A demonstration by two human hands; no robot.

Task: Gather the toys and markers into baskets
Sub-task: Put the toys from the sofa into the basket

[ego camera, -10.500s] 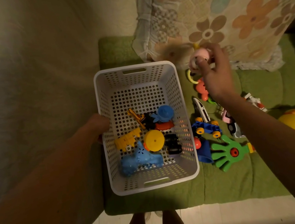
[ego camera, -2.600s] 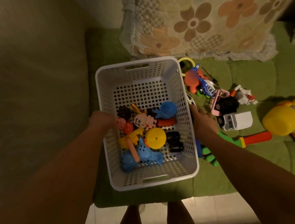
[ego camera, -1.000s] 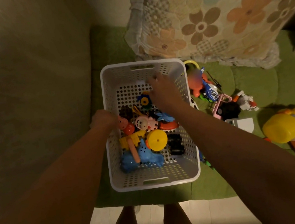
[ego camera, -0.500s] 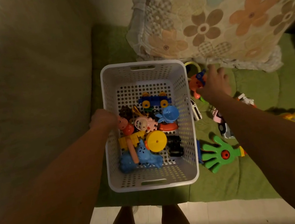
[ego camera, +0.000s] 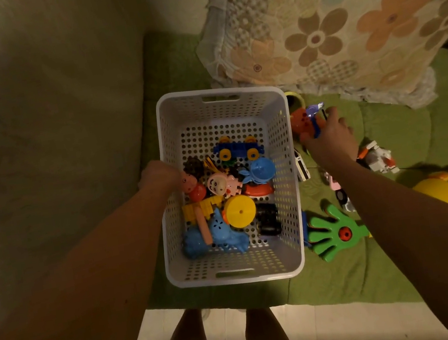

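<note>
A white perforated basket (ego camera: 217,102) sits on a green quilt and holds several toys, among them a blue wheeled block (ego camera: 238,149) and a yellow disc (ego camera: 240,211). My left hand (ego camera: 158,176) grips the basket's left rim. My right hand (ego camera: 328,137) is to the right of the basket, fingers closed around a blue and orange toy helicopter (ego camera: 313,115). An orange toy (ego camera: 299,120) lies right beside it. On the quilt lie a green hand clapper (ego camera: 332,233), a white toy car (ego camera: 302,168) and a white and orange robot toy (ego camera: 379,160).
A yellow toy hammer (ego camera: 445,189) lies at the far right. A flowered blanket (ego camera: 339,17) hangs behind the toys. A beige sofa back (ego camera: 29,113) fills the left. The green quilt (ego camera: 409,257) ends at a pale floor where my bare legs stand.
Over the last second my right hand left the basket, where the blue wheeled block now lies, and moved right to the toy helicopter beside the basket, closing on it. My left hand stayed on the rim.
</note>
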